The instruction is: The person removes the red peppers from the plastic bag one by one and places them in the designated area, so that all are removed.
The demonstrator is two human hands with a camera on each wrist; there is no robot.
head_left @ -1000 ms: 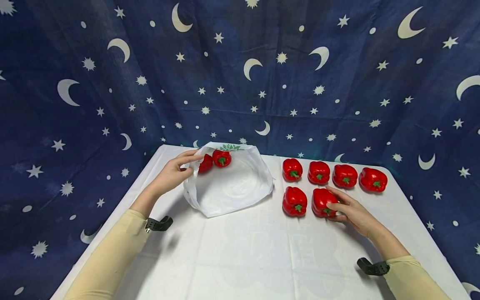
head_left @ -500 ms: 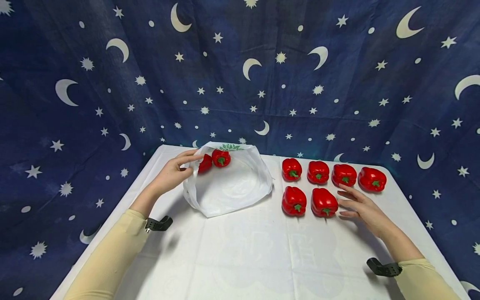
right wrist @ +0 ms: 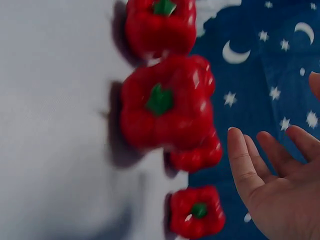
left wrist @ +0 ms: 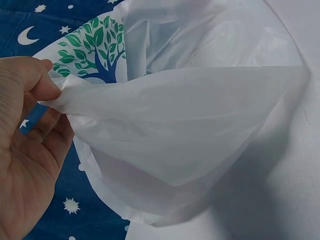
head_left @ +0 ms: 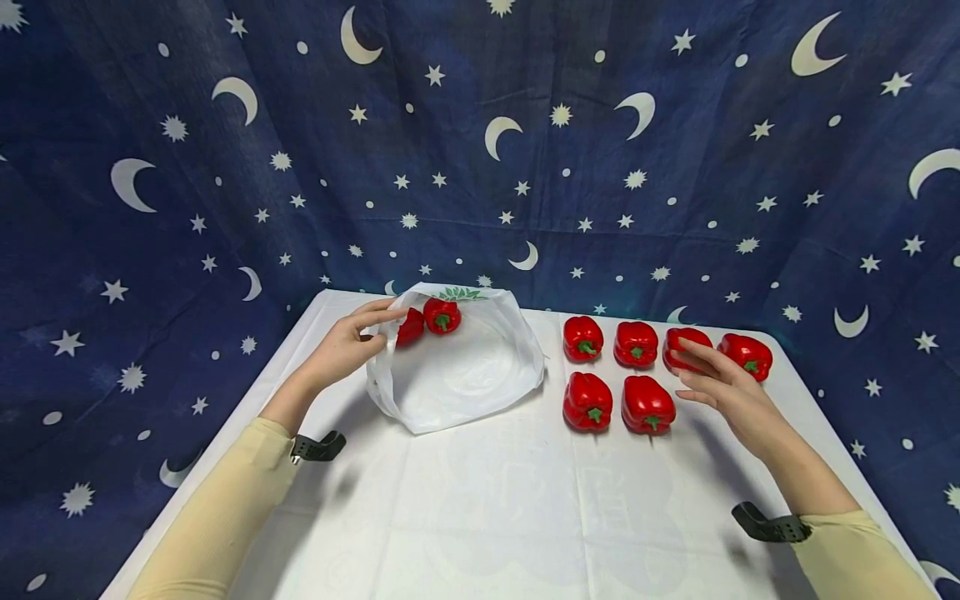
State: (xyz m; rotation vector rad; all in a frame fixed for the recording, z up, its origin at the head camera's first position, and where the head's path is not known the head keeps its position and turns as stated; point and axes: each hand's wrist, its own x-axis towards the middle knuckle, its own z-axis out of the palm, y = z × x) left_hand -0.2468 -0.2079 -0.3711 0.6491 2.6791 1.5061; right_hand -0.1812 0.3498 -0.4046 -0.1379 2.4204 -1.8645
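On cloth (head_left: 487,500), glossy red peppers (head_left: 647,402)

No words, numbers or brand names can be read. The clearest printed sign is a green-leaved, blue-trunked tree (left wrist: 97,50) on the white plastic bag (left wrist: 165,110) (the head view catches only its leafy part, at the bag's far rim). Behind the bag, the dark blue curtain (head_left: 450,100) bears pale moons (head_left: 491,136), stars (head_left: 684,41) and dots (head_left: 599,57). Nearer than the bag and to its right, faint marks (head_left: 611,496) on the white surface (head_left: 480,542) stay illegible.
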